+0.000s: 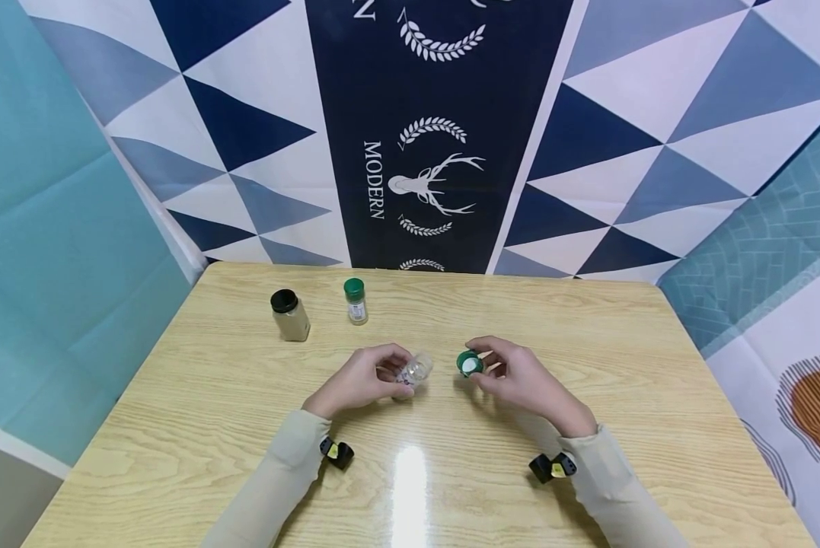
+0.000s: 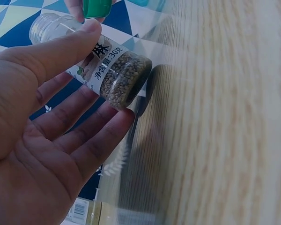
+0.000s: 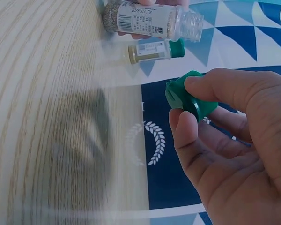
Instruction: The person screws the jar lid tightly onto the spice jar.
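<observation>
My left hand [image 1: 371, 375] grips a small clear spice jar [image 2: 126, 77], its mouth uncovered and tilted. Small brownish grains lie toward the jar's base, and a printed label wraps its side. To the right, apart from the jar, my right hand [image 1: 519, 380] pinches a green cap [image 3: 192, 96] between thumb and fingers. In the head view the cap's hollow side with a whitish inner face shows. Both hands are just above the table, with a short gap between jar and cap.
Toward the back left of the wooden table [image 1: 588, 327] stands a jar with a black lid [image 1: 285, 301]. Right of it is a second small spice jar with a green cap [image 1: 355, 301]. A patterned cloth [image 1: 444, 91] hangs behind the table's far edge.
</observation>
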`<state>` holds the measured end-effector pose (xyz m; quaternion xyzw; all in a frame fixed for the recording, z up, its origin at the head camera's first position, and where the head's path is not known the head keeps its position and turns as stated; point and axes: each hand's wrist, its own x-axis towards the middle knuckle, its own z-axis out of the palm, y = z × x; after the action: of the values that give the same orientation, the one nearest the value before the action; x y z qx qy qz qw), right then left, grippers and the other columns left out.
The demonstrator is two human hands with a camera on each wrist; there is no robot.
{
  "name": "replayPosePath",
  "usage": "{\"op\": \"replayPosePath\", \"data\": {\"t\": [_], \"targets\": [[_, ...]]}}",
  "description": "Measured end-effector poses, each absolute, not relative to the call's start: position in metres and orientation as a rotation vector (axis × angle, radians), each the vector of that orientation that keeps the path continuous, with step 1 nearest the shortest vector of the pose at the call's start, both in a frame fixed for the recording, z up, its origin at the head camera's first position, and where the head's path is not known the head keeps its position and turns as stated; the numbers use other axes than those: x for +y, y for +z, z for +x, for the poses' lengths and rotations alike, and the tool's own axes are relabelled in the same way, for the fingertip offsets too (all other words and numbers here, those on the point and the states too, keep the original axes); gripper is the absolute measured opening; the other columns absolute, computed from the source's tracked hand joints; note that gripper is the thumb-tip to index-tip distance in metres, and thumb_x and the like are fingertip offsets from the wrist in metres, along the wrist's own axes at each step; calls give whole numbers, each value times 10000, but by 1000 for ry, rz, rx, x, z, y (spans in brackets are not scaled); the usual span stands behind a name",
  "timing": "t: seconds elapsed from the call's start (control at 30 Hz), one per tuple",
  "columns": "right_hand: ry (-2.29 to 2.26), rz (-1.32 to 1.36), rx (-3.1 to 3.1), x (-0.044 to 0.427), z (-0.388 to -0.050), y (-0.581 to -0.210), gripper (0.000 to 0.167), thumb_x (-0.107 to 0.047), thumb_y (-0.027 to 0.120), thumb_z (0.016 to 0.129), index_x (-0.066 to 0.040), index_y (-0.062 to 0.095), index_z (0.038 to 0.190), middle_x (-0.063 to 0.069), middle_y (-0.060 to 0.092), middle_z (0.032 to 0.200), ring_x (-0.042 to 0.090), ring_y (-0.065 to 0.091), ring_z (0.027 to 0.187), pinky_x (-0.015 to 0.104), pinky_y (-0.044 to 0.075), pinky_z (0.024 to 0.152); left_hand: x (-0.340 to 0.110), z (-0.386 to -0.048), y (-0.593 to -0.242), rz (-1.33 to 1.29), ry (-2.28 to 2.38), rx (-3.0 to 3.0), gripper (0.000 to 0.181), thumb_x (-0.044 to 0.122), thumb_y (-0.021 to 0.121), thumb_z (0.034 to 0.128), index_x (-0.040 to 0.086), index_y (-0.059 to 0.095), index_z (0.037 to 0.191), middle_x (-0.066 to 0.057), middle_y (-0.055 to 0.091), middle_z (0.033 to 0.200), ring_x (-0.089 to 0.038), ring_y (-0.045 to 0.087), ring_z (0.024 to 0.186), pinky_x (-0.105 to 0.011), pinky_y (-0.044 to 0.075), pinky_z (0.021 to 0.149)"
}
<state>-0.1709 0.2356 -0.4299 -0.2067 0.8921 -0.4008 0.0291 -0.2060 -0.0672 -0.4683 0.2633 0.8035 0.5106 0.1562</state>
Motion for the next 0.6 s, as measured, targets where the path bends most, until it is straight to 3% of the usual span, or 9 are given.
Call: {"op": "replayPosePath", "data": {"t": [0.2, 0.6], "targets": [[-1243, -641, 2758, 235, -170, -428, 369, -57, 785, 893, -57, 670, 1244, 71, 736, 1076, 158, 699, 923, 244, 587, 742, -66, -205, -467, 760, 1427, 2322, 415, 228, 865, 857, 166, 699, 1233, 30, 703, 1071, -124, 652, 999, -306, 587, 914], [-1242, -685, 2751, 232, -167, -425, 384, -50, 769, 896, -33, 661, 1264, 58, 721, 1096, 167, 684, 923, 256, 594, 761, -63, -201, -464, 817, 1403, 2345, 429, 248, 858, 866, 132, 703, 1249, -3, 719, 1088, -132, 664, 993, -288, 597, 894]]}}
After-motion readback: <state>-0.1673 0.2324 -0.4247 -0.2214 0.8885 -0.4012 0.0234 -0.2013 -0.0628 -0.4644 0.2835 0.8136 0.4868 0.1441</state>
